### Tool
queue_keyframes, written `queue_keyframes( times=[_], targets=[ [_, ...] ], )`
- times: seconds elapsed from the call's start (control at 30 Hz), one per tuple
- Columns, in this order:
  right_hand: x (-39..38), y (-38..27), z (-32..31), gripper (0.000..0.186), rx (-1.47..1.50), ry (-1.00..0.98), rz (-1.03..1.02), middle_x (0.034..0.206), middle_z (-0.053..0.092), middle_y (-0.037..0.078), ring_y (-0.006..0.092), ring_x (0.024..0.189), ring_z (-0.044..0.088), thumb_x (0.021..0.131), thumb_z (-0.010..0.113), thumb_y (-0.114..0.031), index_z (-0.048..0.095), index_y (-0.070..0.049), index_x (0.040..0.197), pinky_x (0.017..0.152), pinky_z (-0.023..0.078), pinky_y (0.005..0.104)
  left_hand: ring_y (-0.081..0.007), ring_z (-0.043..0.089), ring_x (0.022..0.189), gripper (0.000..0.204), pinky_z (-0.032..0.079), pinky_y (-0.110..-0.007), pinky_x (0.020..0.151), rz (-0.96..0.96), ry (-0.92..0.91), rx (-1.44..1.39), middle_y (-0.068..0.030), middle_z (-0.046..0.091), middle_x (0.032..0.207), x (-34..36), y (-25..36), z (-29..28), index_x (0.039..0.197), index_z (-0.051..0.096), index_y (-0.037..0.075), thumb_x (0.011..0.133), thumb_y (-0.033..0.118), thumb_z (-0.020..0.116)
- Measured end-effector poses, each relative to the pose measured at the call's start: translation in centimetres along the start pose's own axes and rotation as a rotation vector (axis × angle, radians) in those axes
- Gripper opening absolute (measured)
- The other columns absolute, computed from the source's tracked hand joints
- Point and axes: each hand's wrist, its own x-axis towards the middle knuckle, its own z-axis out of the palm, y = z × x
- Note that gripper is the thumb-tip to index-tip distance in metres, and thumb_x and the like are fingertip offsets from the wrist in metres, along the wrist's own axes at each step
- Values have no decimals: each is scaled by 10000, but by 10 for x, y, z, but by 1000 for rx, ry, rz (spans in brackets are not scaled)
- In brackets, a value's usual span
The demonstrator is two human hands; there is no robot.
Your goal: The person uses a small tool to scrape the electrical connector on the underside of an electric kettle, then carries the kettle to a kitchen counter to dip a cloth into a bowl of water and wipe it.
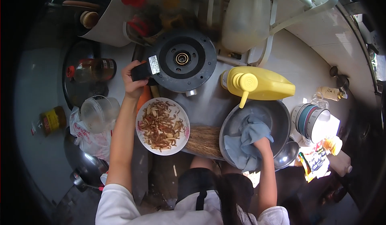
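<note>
My left hand (pixel 133 80) is closed round the short black handle of a round black electric pot (pixel 185 82). The pot's underside faces up, with a brass-ringed socket in its middle; its inside is hidden. On the right, my right hand (pixel 263 144) grips a blue-grey cloth (pixel 252 129) down in a wide metal basin (pixel 281 111). Part of the cloth lies bunched against the basin's near wall. Between my arms stands a white plate (pixel 144 144) of brown and pale shredded food. A straw broom head (pixel 204 140) shows between plate and basin.
A yellow jug (pixel 263 82) lies just beyond the basin. Behind the pot stand a pale plastic jug (pixel 246 18) and red-capped containers (pixel 138 14). At left are a bottle (pixel 94 69) and a clear tub (pixel 99 113); at right, stacked bowls (pixel 311 120) and a ladle (pixel 286 154).
</note>
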Motion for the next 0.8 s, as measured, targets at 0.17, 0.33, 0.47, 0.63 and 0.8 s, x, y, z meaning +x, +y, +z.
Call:
queue_keyframes(
  times=[0.17, 0.33, 0.47, 0.63, 0.8],
  targets=[
    [1, -6, 3, 272, 57, 147, -123, 1069, 556, 221, 367, 982, 521, 781, 516, -144, 605, -18, 1005, 860, 408, 386, -122, 499, 588, 349, 393, -228, 540, 23, 52, 25, -32, 535, 678, -7, -11, -7, 818, 574, -24, 477, 49, 586],
    [-30, 33, 22, 351, 817, 146, 272, 1105, 565, 121, 248, 997, 549, 829, 547, -193, 534, -35, 1142, 864, 433, 334, -139, 537, 723, 491, 420, -243, 682, 42, -6, 147, -53, 576, 822, -20, -21, -28, 971, 574, -25, 484, 43, 571],
    [-39, 18, 2, 423, 1797, 230, 257, 1203, 528, 94, 240, 1091, 504, 906, 454, -324, 479, -50, 1227, 966, 388, 366, -148, 549, 827, 527, 413, -244, 784, -90, -46, 192, -59, 591, 925, -25, -18, -51, 1020, 560, -49, 499, 39, 560],
    [-44, 1, -23, 476, 2159, 60, -103, 1306, 447, 120, 289, 1212, 401, 923, 373, -370, 446, -47, 1264, 1052, 269, 430, -162, 530, 985, 583, 398, -275, 870, -296, -27, 453, -64, 557, 1057, -46, 18, -35, 1140, 496, -17, 563, 34, 558],
    [-47, -20, -64, 524, 1987, 117, -41, 1367, 370, 131, 327, 1256, 343, 925, 337, -399, 379, -52, 1315, 1064, 217, 495, -228, 372, 1200, 556, 244, -348, 1020, 132, 187, 889, -121, 372, 1292, -97, 46, 26, 1236, 400, 47, 695, 43, 530]
  ],
)
